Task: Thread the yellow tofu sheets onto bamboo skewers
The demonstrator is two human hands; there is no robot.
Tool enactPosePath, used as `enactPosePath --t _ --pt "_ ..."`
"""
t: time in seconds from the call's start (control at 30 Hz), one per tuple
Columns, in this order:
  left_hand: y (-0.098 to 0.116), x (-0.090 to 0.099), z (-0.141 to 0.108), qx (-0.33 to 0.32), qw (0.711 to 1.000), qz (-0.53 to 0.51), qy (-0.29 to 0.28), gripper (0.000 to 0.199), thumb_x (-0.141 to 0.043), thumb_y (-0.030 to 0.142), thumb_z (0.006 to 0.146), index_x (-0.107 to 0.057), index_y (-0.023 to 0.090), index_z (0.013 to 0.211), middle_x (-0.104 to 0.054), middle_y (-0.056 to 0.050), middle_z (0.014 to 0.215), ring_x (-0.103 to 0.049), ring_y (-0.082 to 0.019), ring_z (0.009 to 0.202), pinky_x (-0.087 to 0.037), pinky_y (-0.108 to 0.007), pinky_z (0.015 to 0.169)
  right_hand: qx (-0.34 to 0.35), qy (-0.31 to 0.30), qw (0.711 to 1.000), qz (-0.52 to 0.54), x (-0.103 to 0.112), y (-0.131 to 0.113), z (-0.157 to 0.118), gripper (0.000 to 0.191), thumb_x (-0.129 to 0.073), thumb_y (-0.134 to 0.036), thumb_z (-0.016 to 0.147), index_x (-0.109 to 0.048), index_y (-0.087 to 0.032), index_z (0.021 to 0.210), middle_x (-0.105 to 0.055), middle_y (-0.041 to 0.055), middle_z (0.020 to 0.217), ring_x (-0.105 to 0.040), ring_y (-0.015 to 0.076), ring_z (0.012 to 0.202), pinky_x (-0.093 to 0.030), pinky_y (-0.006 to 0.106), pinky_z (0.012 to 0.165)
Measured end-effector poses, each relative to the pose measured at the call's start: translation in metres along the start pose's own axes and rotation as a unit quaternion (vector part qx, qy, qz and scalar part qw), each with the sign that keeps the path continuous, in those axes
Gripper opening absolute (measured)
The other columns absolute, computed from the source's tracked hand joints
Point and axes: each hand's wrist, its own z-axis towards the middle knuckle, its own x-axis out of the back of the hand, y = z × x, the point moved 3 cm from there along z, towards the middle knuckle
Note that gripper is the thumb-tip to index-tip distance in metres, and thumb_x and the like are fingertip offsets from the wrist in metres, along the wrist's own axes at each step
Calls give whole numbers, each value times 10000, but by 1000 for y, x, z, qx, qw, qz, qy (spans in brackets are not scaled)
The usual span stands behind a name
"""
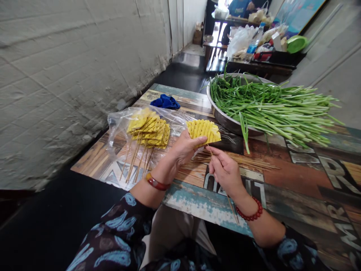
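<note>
My left hand (188, 147) grips a flat yellow slab of ridged food (203, 130), its thumb lying across the lower edge. Just below that edge, my right hand (225, 167) pinches a thin wooden skewer (232, 210) whose tail hangs down past the wrist. Whether the tip has entered the slab, I cannot tell. To the left, a pile of skewered yellow slabs (150, 130) rests on a clear plastic bag (115, 124), sticks pointing toward me. Loose bamboo skewers (256, 161) lie on the table behind and right of my right hand.
A wide metal basin (225, 119) heaped with long green chives (270, 105) stands at the back right of the patterned table (186, 197). A blue cloth (165, 101) lies at the back left. Beyond are a cluttered table with a water bottle (255, 39) and another person (238, 8).
</note>
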Motion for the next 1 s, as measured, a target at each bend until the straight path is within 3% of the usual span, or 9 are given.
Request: enactPosePath --t 0.5,1.0 --pt "-4 -2 -1 -11 999 20 -23 417 -862 203 643 -702 131 1022 -740 -97 1021 -698 -233 1000 -518 -342 932 32 28 999 0 0 2 2 359 -492 -376 955 -654 -157 1189 -545 -48 560 -475 104 449 -400 223 464" --pt "-3 -6 -3 -17 999 36 -28 369 -834 192 659 -706 135 1000 -740 -92 1015 -697 -203 943 -519 -315 903 23 32 999 16 -1 2 4 291 -496 -362 950 -625 -161 1116 -544 -58 551 -452 95 426 -360 217 432"
